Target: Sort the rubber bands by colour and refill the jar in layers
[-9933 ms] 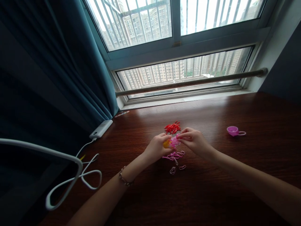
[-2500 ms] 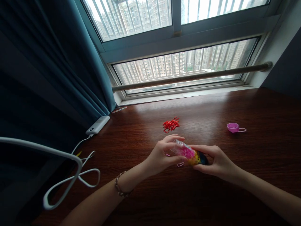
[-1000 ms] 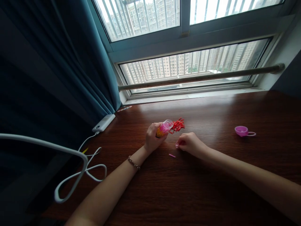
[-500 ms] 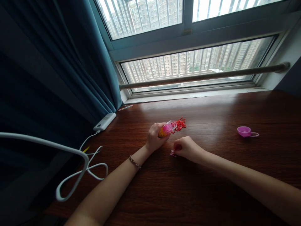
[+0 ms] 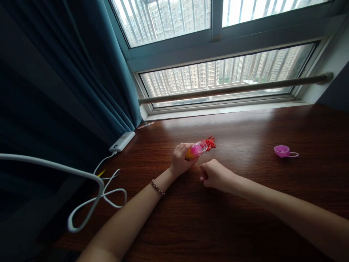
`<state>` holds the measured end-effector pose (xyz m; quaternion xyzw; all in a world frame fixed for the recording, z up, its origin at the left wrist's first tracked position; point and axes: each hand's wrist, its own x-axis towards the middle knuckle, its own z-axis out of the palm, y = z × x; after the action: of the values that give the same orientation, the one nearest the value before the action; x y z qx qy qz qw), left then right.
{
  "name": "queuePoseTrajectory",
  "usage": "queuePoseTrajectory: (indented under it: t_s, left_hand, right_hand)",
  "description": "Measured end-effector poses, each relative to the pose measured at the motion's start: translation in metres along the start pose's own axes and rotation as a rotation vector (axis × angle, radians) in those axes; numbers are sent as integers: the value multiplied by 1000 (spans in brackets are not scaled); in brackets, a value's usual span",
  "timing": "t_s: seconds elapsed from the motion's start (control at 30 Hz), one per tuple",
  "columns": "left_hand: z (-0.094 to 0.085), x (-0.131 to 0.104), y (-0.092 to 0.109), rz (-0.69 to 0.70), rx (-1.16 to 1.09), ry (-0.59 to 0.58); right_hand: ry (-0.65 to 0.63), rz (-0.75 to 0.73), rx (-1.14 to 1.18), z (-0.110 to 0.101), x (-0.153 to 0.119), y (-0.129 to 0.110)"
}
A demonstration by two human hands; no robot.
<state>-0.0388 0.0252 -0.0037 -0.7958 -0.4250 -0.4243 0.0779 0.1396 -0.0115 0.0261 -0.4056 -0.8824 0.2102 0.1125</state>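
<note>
Left hand [image 5: 182, 161]: fingers wrapped part-closed round a clear bottle [image 5: 196, 149], grip firm in appearance. The bottle leans over, its uncapped mouth facing roughly 2 o'clock; its contents show pink towards the mouth and yellow lower down. A beaded bracelet [image 5: 158, 187] is worn on the same wrist.

Right hand [image 5: 216, 175]: fingers curled closed, positioned at about 4 to 5 o'clock from the bottle, near it but apart. A speck of pink is visible at the fingertips; whether this is an item held cannot be determined.

Red pieces [image 5: 211, 143]: a small heap on the desk [image 5: 245, 222], at about 2 o'clock from the bottle, partly hidden by its mouth. Contact between the two cannot be confirmed.

Pink cup [image 5: 281, 151]: upright at 3 o'clock from the bottle, well apart, its loop handle pointing to 3 o'clock.

White device [image 5: 122, 141]: at 9 o'clock from the bottle, beside the blue curtain [image 5: 109, 72], with a white cable [image 5: 99, 198] looping at 7 o'clock from it.
</note>
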Motion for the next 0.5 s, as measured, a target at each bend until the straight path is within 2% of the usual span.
queuePoseTrajectory:
  t_s: [0.1, 0.2, 0.33, 0.5]
  left_hand:
    - [-1, 1, 0, 19, 6, -5]
    - [0, 2, 0, 18, 12, -3]
    - [1, 1, 0, 11, 21, 1]
    - [1, -1, 0, 33, 41, -20]
  right_hand:
    - [75, 62, 153, -25, 0, 22]
    - [24, 114, 217, -41, 0, 36]
    - [-92, 113, 108, -32, -1, 37]
    - [-94, 107, -36, -12, -2, 34]
